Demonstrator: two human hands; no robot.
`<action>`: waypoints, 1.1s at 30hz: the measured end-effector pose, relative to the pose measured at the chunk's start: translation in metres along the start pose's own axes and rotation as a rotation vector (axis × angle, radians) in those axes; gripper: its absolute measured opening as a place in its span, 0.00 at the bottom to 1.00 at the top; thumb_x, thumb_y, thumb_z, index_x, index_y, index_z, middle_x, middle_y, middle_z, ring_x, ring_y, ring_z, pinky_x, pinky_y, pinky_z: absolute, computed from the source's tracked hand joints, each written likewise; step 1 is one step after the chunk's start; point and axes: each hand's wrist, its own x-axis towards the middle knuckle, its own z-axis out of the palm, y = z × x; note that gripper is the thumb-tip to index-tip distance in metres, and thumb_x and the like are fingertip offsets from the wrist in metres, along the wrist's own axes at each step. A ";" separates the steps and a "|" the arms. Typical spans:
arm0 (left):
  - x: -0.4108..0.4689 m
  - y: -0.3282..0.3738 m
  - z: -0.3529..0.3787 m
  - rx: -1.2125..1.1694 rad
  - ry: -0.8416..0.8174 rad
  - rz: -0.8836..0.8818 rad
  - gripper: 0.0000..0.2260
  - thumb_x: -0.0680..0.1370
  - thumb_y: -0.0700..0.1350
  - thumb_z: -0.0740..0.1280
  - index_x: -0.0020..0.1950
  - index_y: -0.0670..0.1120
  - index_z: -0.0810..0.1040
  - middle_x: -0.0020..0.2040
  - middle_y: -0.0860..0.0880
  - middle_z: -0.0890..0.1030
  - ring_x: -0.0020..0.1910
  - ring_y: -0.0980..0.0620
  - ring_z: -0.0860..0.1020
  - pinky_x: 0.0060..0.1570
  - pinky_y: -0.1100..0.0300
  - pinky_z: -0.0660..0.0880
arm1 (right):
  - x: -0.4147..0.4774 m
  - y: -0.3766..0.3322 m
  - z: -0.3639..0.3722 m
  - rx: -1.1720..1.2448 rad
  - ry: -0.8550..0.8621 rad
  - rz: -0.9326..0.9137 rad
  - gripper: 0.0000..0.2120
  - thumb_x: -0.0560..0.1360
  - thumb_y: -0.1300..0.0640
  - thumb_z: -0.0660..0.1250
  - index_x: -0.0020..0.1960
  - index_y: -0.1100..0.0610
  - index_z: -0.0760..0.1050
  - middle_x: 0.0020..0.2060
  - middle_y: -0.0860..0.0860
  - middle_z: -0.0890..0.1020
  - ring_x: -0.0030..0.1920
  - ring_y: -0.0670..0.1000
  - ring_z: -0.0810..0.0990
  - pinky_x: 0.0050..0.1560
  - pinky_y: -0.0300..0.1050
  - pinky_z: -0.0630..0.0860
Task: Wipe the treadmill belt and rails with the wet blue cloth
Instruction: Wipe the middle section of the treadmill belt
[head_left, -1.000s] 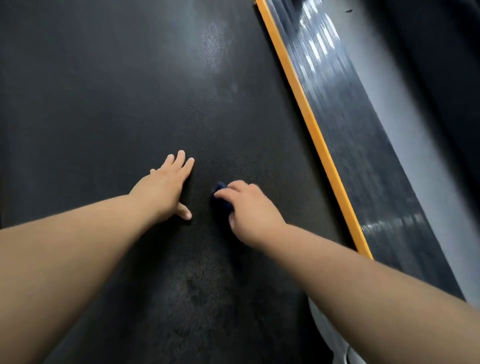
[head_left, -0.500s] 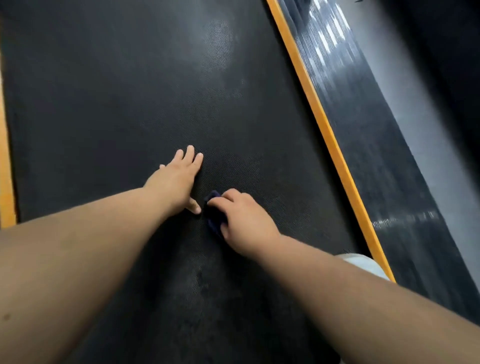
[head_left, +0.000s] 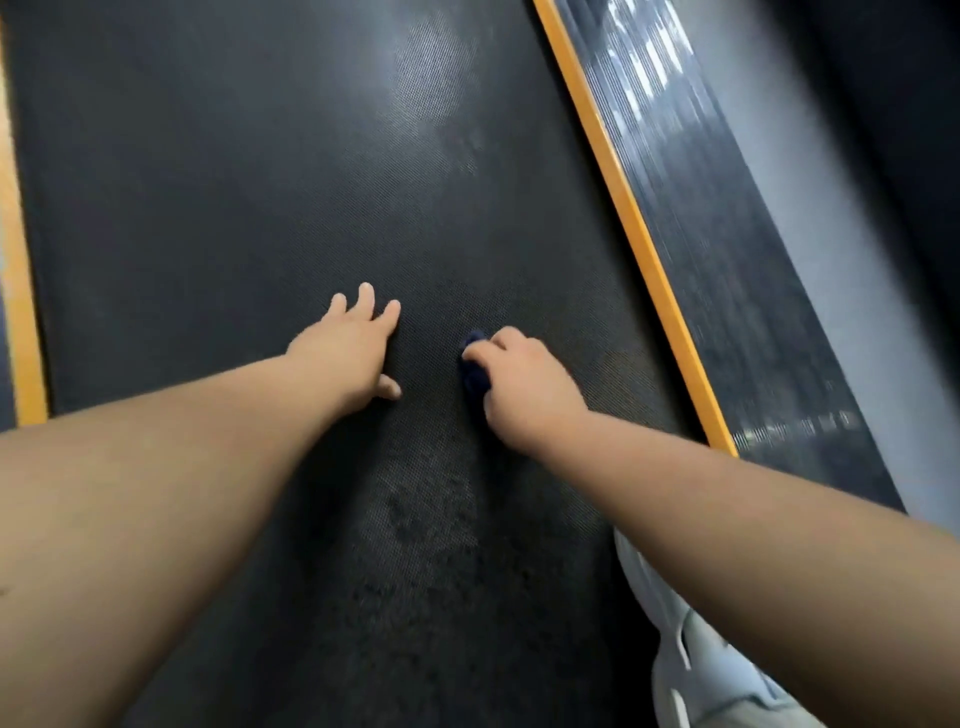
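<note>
The black textured treadmill belt (head_left: 234, 182) fills most of the view. My right hand (head_left: 524, 387) grips a bunched dark blue cloth (head_left: 474, 371) and presses it on the belt; most of the cloth is hidden under my fingers. My left hand (head_left: 350, 351) lies flat on the belt to the left of the cloth, fingers straight and spread, a short gap apart from it. An orange strip (head_left: 631, 223) borders the belt on the right, with the dark ribbed right rail (head_left: 727, 270) beyond it. Damp patches show on the belt below my hands.
Another orange strip (head_left: 18, 291) runs along the belt's left edge. A pale grey floor band (head_left: 852, 270) lies past the right rail. A light-coloured shoe (head_left: 696, 670) shows at the bottom right beside the belt.
My right hand has slid the cloth to the right, away from my left hand, which it had nearly touched half a second ago. The left hand stays flat on the belt.
</note>
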 end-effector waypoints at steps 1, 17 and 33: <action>-0.007 0.003 0.003 -0.005 -0.033 -0.005 0.52 0.67 0.61 0.74 0.78 0.52 0.41 0.77 0.45 0.38 0.76 0.38 0.44 0.69 0.40 0.62 | -0.008 -0.001 -0.003 -0.014 -0.057 -0.075 0.21 0.75 0.60 0.60 0.67 0.50 0.68 0.61 0.53 0.70 0.59 0.57 0.69 0.57 0.50 0.72; -0.022 0.027 0.015 -0.129 -0.165 -0.072 0.52 0.70 0.48 0.76 0.77 0.53 0.38 0.74 0.46 0.28 0.73 0.36 0.33 0.63 0.28 0.59 | -0.038 0.073 -0.025 -0.063 -0.014 0.042 0.23 0.71 0.54 0.64 0.67 0.50 0.70 0.60 0.53 0.72 0.59 0.57 0.72 0.57 0.49 0.73; -0.017 0.019 0.023 -0.080 -0.102 -0.038 0.53 0.68 0.53 0.76 0.77 0.53 0.37 0.75 0.46 0.31 0.74 0.34 0.36 0.62 0.31 0.64 | -0.053 0.105 -0.055 -0.212 -0.096 0.269 0.23 0.75 0.58 0.63 0.69 0.50 0.69 0.68 0.50 0.70 0.66 0.56 0.68 0.61 0.51 0.72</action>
